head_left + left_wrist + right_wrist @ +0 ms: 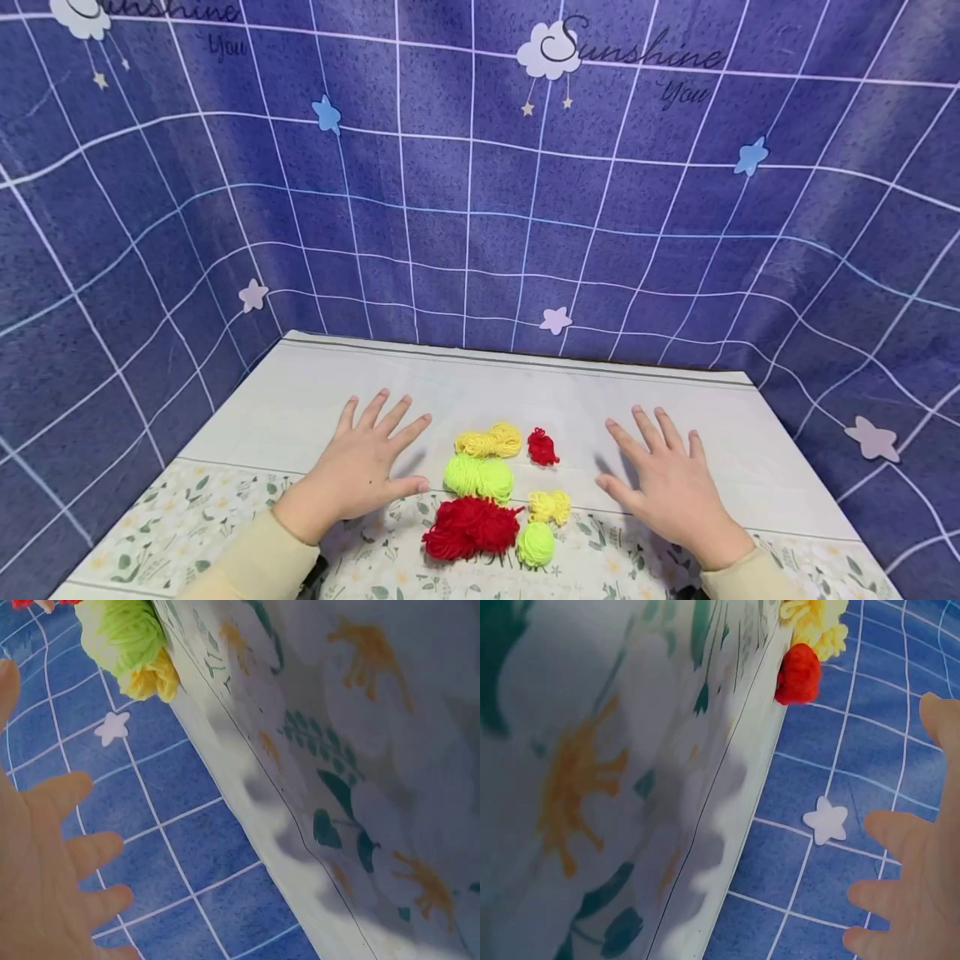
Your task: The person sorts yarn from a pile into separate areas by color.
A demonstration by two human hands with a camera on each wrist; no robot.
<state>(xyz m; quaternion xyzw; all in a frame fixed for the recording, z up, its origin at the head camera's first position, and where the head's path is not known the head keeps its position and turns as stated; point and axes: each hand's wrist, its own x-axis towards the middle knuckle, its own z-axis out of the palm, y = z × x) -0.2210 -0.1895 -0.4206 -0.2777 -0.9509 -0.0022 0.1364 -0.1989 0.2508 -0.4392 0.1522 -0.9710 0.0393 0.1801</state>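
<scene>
My left hand (360,467) is spread flat above the table, left of the yarn, fingers straight and holding nothing. On the other side my right hand (670,483) is spread the same way, apart from the yarn. Between them lie a larger yellow yarn bundle (489,441), a larger lime-green bundle (478,477) and a larger red bundle (471,528) in a column. To their right are a small red bundle (542,447), a small yellow bundle (550,506) and a small lime-green ball (536,544). Both wrist views show fingers held off the tabletop.
The table (360,367) has a white back part and a floral-printed front. A blue curtain (450,208) with a white grid, stars and clouds closes in the back and both sides. Beige sleeves (258,558) cover my forearms.
</scene>
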